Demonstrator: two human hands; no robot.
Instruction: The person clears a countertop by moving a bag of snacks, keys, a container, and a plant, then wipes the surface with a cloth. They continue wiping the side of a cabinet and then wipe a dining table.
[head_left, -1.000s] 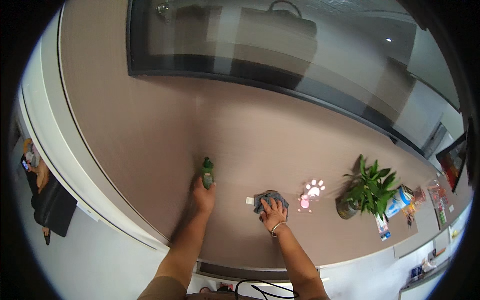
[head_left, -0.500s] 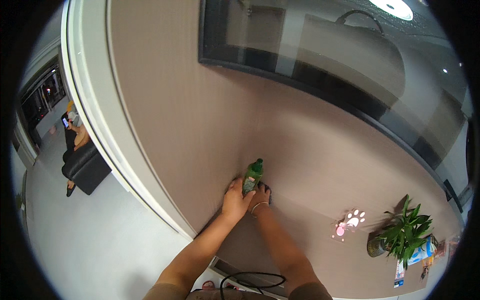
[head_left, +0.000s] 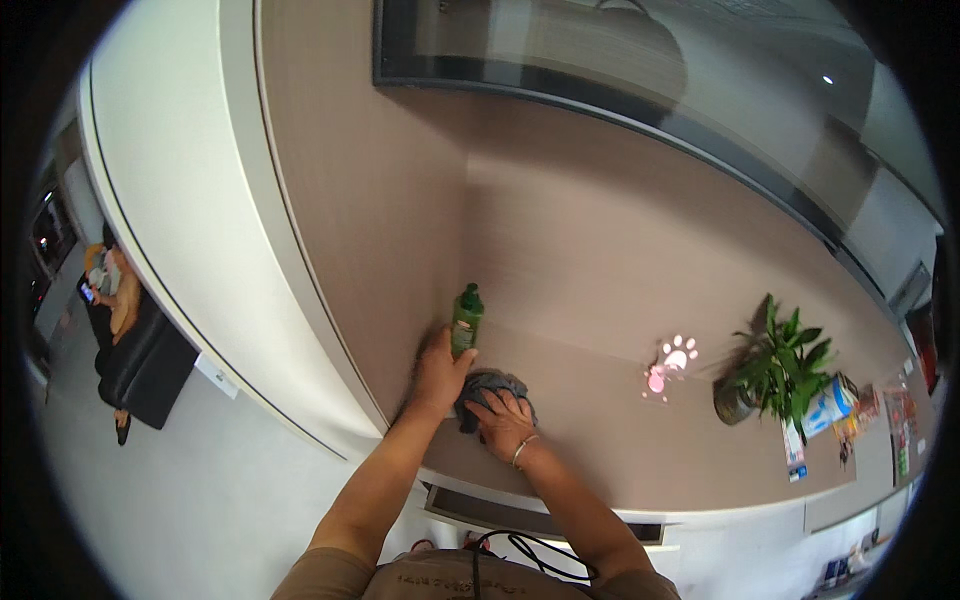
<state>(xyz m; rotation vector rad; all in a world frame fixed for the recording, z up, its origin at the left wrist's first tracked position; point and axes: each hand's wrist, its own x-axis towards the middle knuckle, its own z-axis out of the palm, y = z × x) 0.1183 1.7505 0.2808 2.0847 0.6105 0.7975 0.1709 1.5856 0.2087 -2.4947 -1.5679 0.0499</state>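
Observation:
My left hand [head_left: 438,375] is closed around a green bottle [head_left: 466,322] with a dark green cap, held upright near the corner of the brown wood-look recess. Just right of it, my right hand [head_left: 507,424], with a bracelet at the wrist, presses a bunched dark grey cloth [head_left: 490,383] against the brown cabinet top [head_left: 600,450]. Its fingers are bent over the cloth. The bottle's base is hidden behind my left hand.
Rightward on the top stand a leafy plant [head_left: 785,365] in a pot [head_left: 735,402] and a blue-white package [head_left: 830,405]. A pink paw decal [head_left: 670,365] is nearby. A dark-framed glass panel [head_left: 600,115] hangs above. Below is an open drawer [head_left: 520,512]; a person sits on a black sofa [head_left: 150,370] at left.
My right hand has moved out from behind the bottle toward me, bringing the cloth along the top. The left hand still grips the bottle. The whole view has shifted.

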